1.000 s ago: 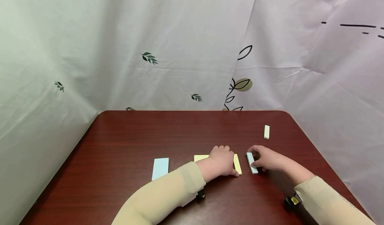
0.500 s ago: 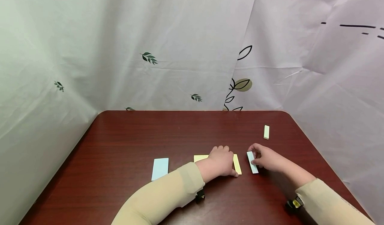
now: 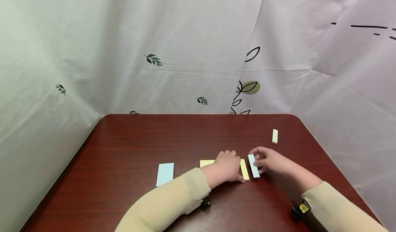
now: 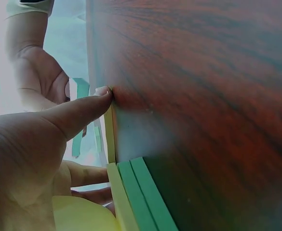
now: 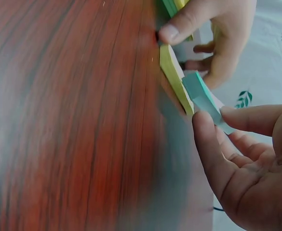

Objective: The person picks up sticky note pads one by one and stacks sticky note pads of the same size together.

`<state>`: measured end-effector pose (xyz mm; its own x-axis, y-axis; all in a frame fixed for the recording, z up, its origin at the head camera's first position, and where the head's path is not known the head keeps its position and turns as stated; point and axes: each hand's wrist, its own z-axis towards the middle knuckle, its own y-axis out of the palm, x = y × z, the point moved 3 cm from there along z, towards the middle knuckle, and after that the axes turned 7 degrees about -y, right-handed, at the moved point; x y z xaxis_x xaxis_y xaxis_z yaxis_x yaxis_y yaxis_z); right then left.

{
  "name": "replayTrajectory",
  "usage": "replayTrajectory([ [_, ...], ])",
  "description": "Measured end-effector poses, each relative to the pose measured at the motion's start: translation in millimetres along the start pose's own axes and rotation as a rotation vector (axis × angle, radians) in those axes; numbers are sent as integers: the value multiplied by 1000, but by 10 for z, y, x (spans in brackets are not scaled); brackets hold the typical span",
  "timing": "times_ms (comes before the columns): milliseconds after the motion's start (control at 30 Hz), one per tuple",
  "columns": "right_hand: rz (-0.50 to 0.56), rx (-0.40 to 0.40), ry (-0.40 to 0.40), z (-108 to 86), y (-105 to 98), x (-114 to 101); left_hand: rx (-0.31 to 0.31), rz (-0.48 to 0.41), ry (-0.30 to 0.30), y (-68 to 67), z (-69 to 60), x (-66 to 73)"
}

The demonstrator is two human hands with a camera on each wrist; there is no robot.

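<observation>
My right hand pinches a light blue block between thumb and fingers, just right of a slim yellow block. In the right wrist view the light blue block is tilted close to the yellow block; whether they touch I cannot tell. My left hand rests over a row of blocks, its thumb extended to the yellow block's near end. Left of it, part of a yellow piece shows. Yellow and blue-green blocks lie by that hand in the left wrist view. The hand hides the row's middle.
A flat light blue piece lies to the left, partly behind the left sleeve. Farther back on the right is a small pale block. White curtains surround the dark red wooden table.
My right hand has turned the light blue block slightly and brought it left, nearer the yellow block. The left hand has stayed in place.
</observation>
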<state>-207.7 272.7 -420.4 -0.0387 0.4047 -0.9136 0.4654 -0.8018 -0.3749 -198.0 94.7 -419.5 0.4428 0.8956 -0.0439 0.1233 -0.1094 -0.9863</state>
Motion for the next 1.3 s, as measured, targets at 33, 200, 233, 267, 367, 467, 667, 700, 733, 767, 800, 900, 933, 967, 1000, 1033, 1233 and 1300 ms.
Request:
replayTrajectory([
  [33, 17, -16, 6, 13, 18, -3, 1, -1, 1, -1, -2, 1],
  [200, 57, -45, 51, 82, 95, 3, 0, -8, 4, -9, -13, 1],
  [233, 59, -46, 58, 95, 107, 6, -3, -8, 4, -12, -16, 0],
  [267, 61, -46, 64, 107, 117, 9, -7, -9, 3, -14, -17, -1],
  [367, 72, -55, 66, 137, 144, 12, -15, -8, 2, -16, -19, -2],
  [467, 75, -68, 58, 153, 170, 6, -16, -6, 0, -16, -17, -2],
  [667, 13, -37, 66, 140, 209, -18, -18, -2, -3, -15, -13, -2],
  [700, 2, -27, 68, 137, 214, -24, -19, -2, -3, -15, -13, -3],
  [733, -10, -17, 70, 136, 220, -31, -18, -1, -3, -16, -13, -3],
  [767, -17, -10, 74, 137, 227, -36, -18, 0, -3, -17, -14, -4],
  [800, -24, -9, 71, 136, 234, -43, -17, -1, -3, -19, -15, -4],
  [900, -45, -4, 67, 139, 257, -54, -15, -3, -5, -25, -20, -7],
  [933, -52, -2, 67, 139, 264, -59, -14, -5, -6, -27, -21, -8],
  [967, -57, 0, 68, 138, 269, -63, -14, -6, -7, -27, -22, -8],
  [1000, -64, 4, 68, 139, 274, -65, -14, -8, -7, -29, -23, -8],
  [1033, -69, 9, 70, 139, 277, -64, -13, -8, -6, -29, -24, -7],
  [1233, -75, 25, 78, 144, 294, -60, -9, -5, -6, -22, -25, -3],
  [1300, -73, 26, 76, 146, 302, -59, -7, -4, -8, -22, -22, -3],
])
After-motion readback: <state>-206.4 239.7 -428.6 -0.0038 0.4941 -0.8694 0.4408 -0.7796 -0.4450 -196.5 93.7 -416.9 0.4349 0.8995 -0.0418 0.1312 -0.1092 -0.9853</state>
